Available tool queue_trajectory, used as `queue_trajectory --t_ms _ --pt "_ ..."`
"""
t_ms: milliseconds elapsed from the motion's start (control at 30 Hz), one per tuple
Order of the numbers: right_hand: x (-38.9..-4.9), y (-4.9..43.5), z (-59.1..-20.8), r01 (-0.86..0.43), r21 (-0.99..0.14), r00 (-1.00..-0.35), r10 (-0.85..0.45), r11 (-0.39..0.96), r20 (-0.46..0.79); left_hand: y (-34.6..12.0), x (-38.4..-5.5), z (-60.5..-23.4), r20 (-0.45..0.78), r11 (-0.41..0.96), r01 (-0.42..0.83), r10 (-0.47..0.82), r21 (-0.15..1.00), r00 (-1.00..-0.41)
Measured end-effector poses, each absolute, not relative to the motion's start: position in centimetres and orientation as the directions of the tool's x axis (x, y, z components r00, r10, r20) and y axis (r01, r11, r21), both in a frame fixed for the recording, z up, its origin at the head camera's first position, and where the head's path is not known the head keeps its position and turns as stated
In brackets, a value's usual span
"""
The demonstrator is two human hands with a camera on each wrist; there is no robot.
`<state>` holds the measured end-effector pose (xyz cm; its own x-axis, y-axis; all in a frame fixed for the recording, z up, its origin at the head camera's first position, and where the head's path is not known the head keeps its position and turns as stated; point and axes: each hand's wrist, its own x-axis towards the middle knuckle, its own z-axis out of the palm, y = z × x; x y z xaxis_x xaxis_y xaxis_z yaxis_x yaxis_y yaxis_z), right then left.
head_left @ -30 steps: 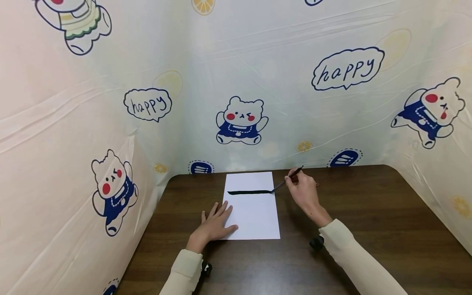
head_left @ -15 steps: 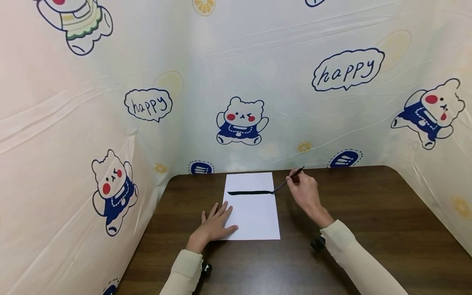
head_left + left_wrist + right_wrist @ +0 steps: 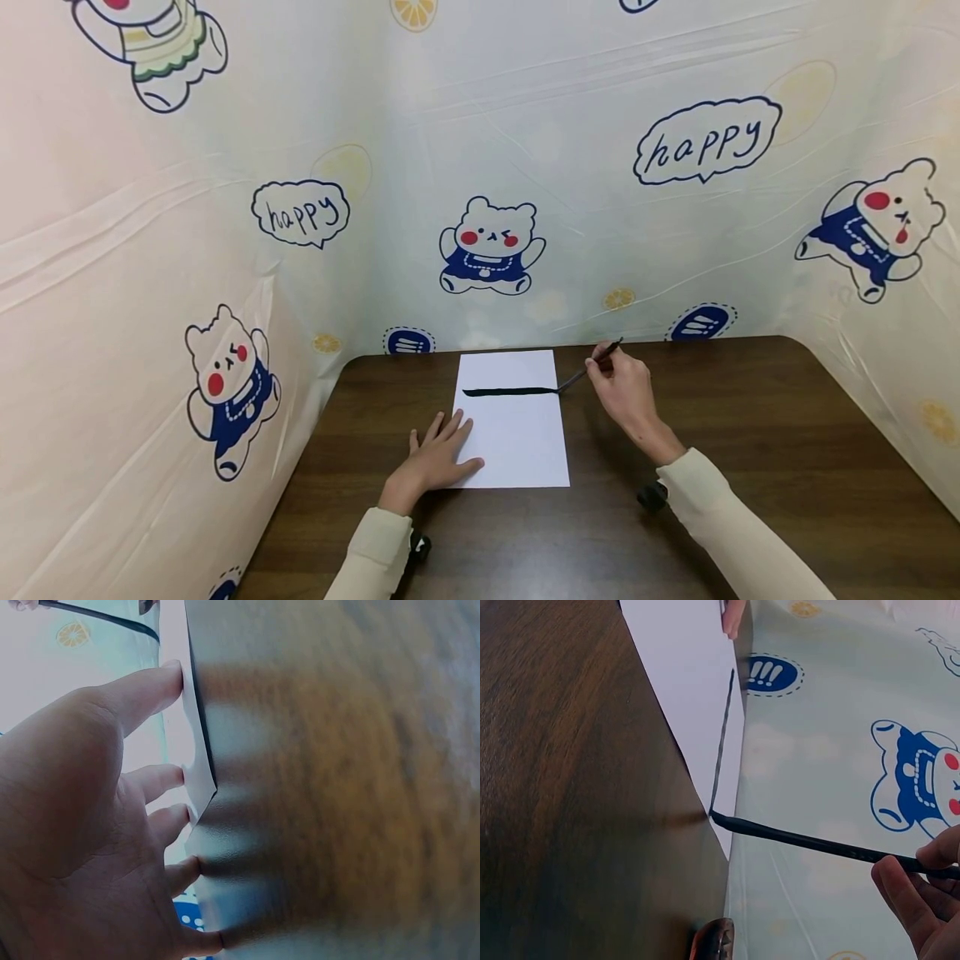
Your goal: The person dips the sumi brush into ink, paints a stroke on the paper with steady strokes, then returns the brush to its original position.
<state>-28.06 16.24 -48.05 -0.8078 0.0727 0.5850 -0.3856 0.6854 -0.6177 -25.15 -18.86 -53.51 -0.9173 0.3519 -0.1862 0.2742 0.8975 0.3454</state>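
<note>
A white sheet of paper (image 3: 517,446) lies on the table with a thick black stroke (image 3: 510,392) running across its upper part. My left hand (image 3: 431,462) rests with spread fingers on the sheet's lower left edge; in the left wrist view, some fingertips (image 3: 174,675) press the paper and others touch the wood beside it. With thumb and fingers, my right hand (image 3: 624,392) pinches a dark brush (image 3: 573,381) near its upper end. The brush slants down to the left, its tip at the stroke's right end, by the sheet's right edge. The right wrist view shows the bent brush tip (image 3: 718,818).
The brown wooden table (image 3: 750,433) extends to both sides of the sheet. A printed curtain (image 3: 570,167) with bears stands along its back and sides. In the right wrist view, a shiny dark reddish object (image 3: 714,939) lies near the sheet's corner.
My right hand and the brush have shifted slightly right, and the black stroke's end reaches a little further towards the sheet's right edge. My left hand has stayed in place.
</note>
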Motion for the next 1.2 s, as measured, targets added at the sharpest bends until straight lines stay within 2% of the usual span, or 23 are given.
queue_trajectory --t_ms 800,1200 --pt "-27.0 17.3 -46.3 -0.408 -0.587 -0.771 0.080 0.699 0.631 -18.9 -25.1 -53.3 -0.189 0.895 0.271 0.352 0.356 -0.917" --pt "-26.8 17.9 -45.7 -0.441 -0.532 -0.719 0.070 0.722 0.691 -18.8 -25.1 -53.3 -0.194 0.899 0.267 0.347 0.348 -0.917"
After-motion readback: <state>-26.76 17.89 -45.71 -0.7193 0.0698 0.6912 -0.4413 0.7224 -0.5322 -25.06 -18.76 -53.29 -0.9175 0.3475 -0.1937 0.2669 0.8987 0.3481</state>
